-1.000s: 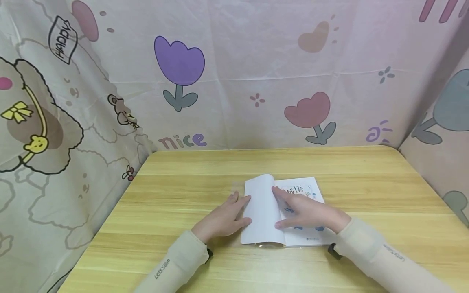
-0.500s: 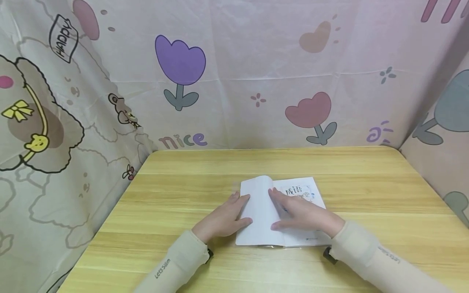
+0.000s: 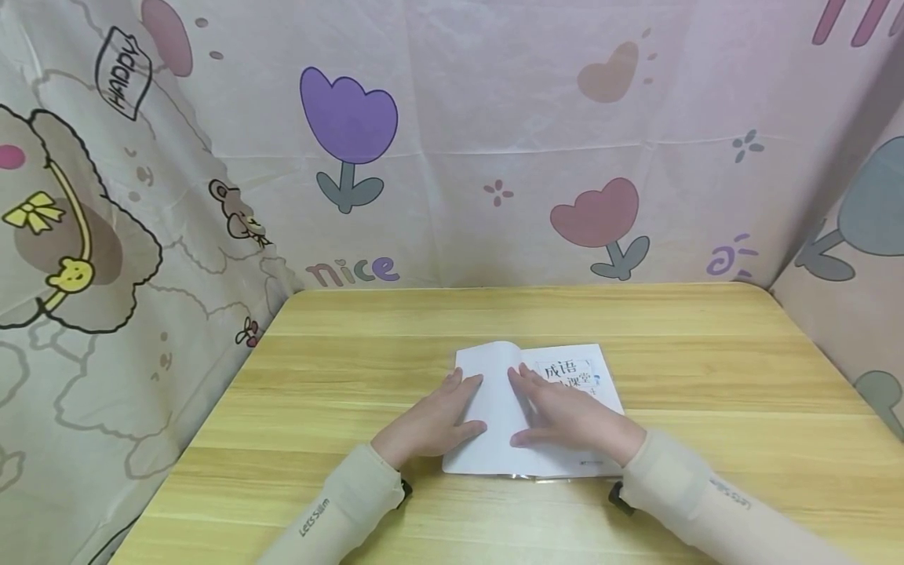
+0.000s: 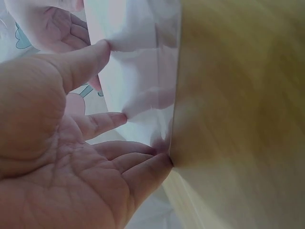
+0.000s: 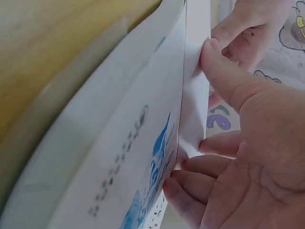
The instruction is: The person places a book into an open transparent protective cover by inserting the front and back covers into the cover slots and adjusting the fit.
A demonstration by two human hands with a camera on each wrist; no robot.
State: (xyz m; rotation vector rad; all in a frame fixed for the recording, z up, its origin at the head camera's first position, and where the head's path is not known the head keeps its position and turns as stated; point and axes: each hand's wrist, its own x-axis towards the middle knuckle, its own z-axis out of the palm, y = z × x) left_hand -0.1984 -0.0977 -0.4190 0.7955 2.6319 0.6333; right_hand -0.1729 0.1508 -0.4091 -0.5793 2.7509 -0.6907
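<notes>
An open book lies on the wooden table, its left leaf white and blank and bowed up toward the spine. The right page carries large Chinese characters; blue artwork shows on it in the right wrist view. My left hand touches the left leaf with spread, straight fingers, and the left wrist view shows their tips against its glossy surface. Across the book, my right hand reaches over the printed page, with fingertips and thumb on the blank leaf near the fold. Neither hand is curled round anything.
The wooden table extends around the book to a patterned cloth at the back and sides. Dark straps show under the beige sleeves.
My right hand has slid left across the leaf by the fold. The book's left leaf has spread farther left and the whole book has shifted slightly left. My left hand has stayed nearly still.
</notes>
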